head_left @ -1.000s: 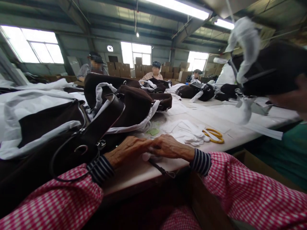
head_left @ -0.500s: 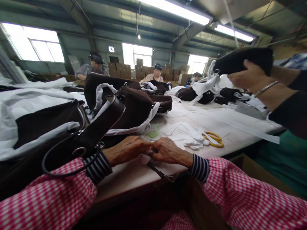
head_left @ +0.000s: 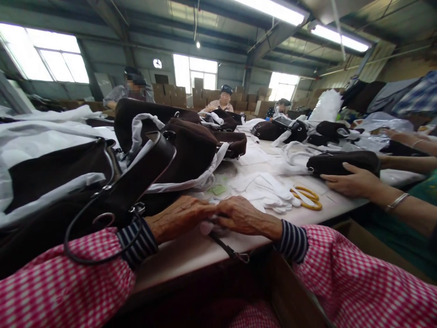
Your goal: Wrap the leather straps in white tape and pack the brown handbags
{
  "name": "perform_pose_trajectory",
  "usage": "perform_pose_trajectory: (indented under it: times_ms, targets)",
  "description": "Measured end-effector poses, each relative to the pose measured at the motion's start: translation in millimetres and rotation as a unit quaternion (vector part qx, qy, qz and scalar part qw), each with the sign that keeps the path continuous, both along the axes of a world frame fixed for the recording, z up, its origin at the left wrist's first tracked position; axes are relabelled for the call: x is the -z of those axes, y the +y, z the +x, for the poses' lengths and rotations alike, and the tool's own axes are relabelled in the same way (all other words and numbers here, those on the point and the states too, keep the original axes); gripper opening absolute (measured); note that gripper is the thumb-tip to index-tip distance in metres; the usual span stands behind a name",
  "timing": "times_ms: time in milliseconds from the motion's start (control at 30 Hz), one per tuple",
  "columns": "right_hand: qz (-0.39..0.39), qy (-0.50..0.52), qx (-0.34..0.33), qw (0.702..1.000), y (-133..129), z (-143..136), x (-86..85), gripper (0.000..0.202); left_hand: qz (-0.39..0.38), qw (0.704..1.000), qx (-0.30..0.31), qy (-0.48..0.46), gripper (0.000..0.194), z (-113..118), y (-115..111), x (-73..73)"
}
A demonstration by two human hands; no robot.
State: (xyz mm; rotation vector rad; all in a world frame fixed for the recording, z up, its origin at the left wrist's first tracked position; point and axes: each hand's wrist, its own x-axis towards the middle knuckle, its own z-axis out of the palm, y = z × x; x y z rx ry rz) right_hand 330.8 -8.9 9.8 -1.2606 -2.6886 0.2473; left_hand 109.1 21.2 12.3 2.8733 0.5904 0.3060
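1. Find the dark strap (head_left: 222, 244): it is at the front of the white table (head_left: 187, 255), right under where your hands meet. Its metal clip (head_left: 243, 258) pokes out at the table's edge.
2. Look at your left hand (head_left: 182, 216) and right hand (head_left: 249, 217). Their fingers are bent and bunched close together at the strap's top end. Your hands hide the tips, so I can't tell which ones pinch it.
3. Use small, soft finger moves. A hard tug could make the strap slip or twist, I think.
4. Watch the clip. It has little under it, so it could swing or pull the strap down over the edge.
5. Mind the thin black loop (head_left: 85, 263) lying over your left sleeve (head_left: 78, 291). If you lift that arm fast, it may catch and drag the dark bag (head_left: 71, 205) beside it.
6. Go easy with your right elbow. White gloves (head_left: 273, 193) and yellow handles (head_left: 311, 207) lie just past your right hand, and a bump could push them.
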Motion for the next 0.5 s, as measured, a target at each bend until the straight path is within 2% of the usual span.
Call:
perform_pose_trajectory:
  times_ms: [133,267,400,500]
  targets:
    - [0.001,0.006,-0.031,0.999,1.8,5.1,0.0,0.024,0.002,0.999,-0.02,0.028,0.035,-5.5,-3.1,1.8]
    - [-0.005,0.033,-0.034,0.999,-1.3,4.6,3.3,0.023,-0.009,0.998,-0.05,0.047,0.026,-8.4,-2.7,-2.3]
    - [-0.028,0.147,-0.012,0.989,-7.1,6.8,12.6,0.019,-0.068,0.993,-0.099,0.013,0.017,-6.8,-0.1,4.2]
    - [-0.065,0.254,0.04,0.964,-8.0,15.2,19.5,0.009,-0.097,0.986,-0.138,-0.017,0.024,-4.0,-3.2,13.9]
